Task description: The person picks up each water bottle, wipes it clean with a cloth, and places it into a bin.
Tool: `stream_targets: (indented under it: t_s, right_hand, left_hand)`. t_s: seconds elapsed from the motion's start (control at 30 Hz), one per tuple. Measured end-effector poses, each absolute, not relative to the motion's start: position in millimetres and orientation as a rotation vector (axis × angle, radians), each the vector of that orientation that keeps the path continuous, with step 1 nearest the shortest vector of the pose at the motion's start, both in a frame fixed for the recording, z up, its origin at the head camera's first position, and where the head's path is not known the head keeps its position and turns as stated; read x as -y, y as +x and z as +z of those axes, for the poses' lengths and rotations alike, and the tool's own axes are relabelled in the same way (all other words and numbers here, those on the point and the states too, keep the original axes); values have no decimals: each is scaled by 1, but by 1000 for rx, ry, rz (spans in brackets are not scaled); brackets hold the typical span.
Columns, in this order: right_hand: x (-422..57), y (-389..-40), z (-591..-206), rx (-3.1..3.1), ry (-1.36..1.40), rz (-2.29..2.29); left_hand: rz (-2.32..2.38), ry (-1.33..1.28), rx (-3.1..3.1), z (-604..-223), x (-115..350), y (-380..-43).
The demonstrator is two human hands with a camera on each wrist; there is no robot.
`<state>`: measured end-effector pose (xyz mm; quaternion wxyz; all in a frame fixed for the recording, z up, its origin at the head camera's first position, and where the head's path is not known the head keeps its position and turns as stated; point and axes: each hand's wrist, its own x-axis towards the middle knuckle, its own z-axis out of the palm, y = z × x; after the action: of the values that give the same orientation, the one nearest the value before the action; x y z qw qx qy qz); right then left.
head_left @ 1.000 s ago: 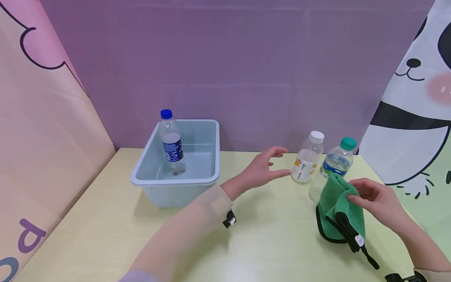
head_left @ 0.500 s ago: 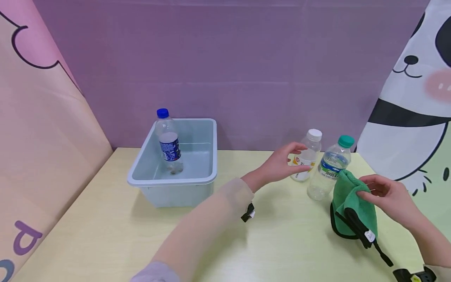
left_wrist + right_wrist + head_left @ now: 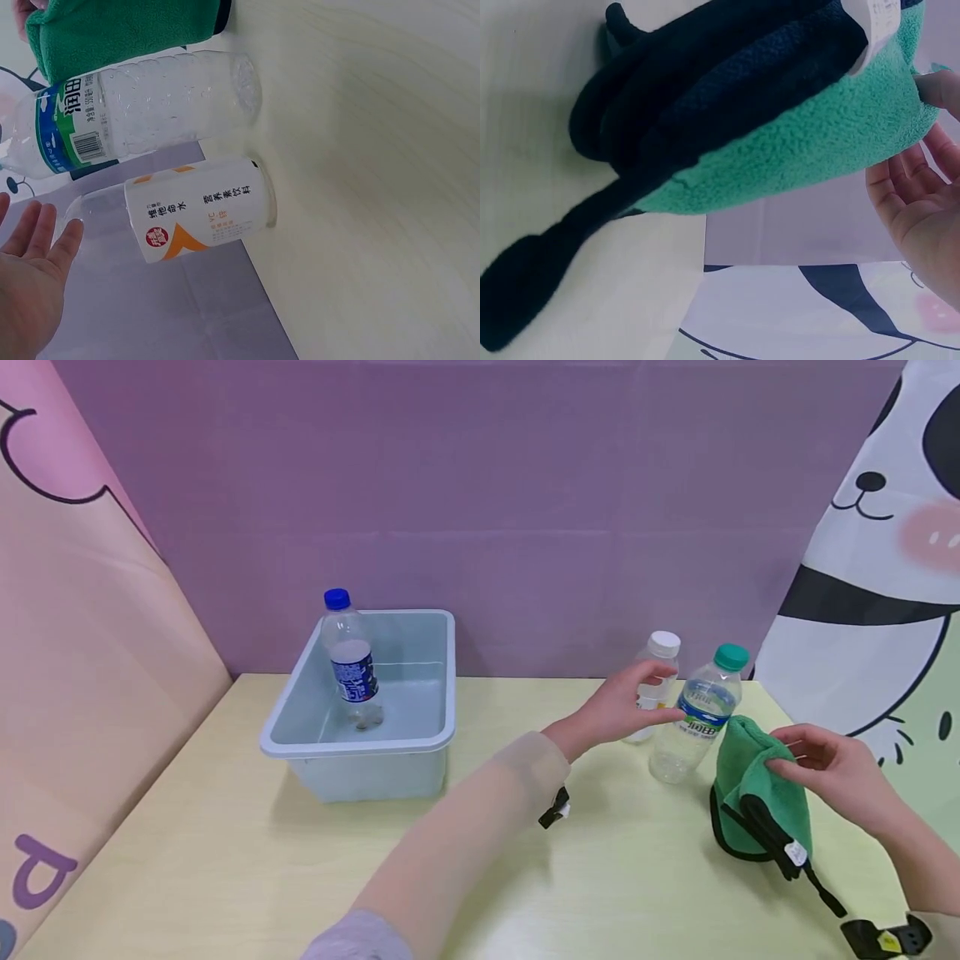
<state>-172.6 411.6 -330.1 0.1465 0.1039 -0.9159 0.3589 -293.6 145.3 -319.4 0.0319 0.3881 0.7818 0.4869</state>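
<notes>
My left hand reaches to the white-capped bottle, fingers and thumb spread apart. In the left wrist view that clear bottle, with its white and orange label, stands on the table, and a gap shows between the fingers and the label. Close by on its right is a larger clear bottle with a green cap. My right hand pinches the top of a folded green cloth with black edging and a dangling black strap. The cloth's lower edge is near the tabletop; contact is unclear.
A light blue plastic bin stands at the table's left, with a blue-capped clear bottle upright inside. Behind the pale wooden table hangs a purple cloth backdrop. A panda-print sheet borders the right.
My left hand has moved right, from short of the white-capped bottle to in front of it. My right hand has shifted the green cloth a little right, away from the green-capped bottle.
</notes>
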Motion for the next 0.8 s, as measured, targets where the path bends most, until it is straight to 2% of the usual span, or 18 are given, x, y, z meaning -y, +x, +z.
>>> stream_targets:
  t_s: [0.8]
  right_hand:
    - [-424,-177,-331,2664,232,968]
  left_hand:
    - [1464,1033,-2428,-316,-178,-297]
